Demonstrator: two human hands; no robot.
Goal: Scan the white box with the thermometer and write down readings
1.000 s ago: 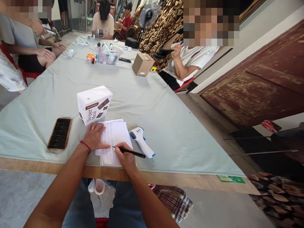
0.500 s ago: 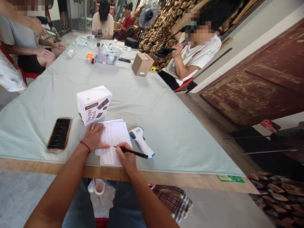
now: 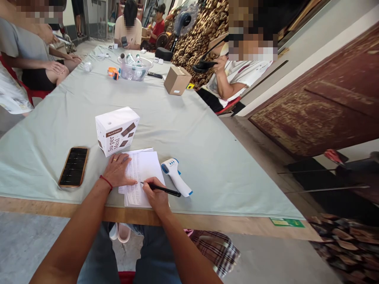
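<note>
the handwriting (image 3: 134,193) on the paper (image 3: 149,165) at lower centre is too small to read; the left hand (image 3: 118,171) hides part of its left side. at lower right, wood pieces (image 3: 345,245) are cut off.

Under left hand (image 3: 117,170): paper (image 3: 150,165), smooth, matt. In right hand (image 3: 157,198): pen (image 3: 166,190), smooth, plastic-looking. Right of that hand: thermometer gun (image 3: 178,179), smooth plastic. Left of left hand: phone (image 3: 73,167), glossy face. Around both: tablecloth (image 3: 213,165), matt, wrinkled fabric.
</note>
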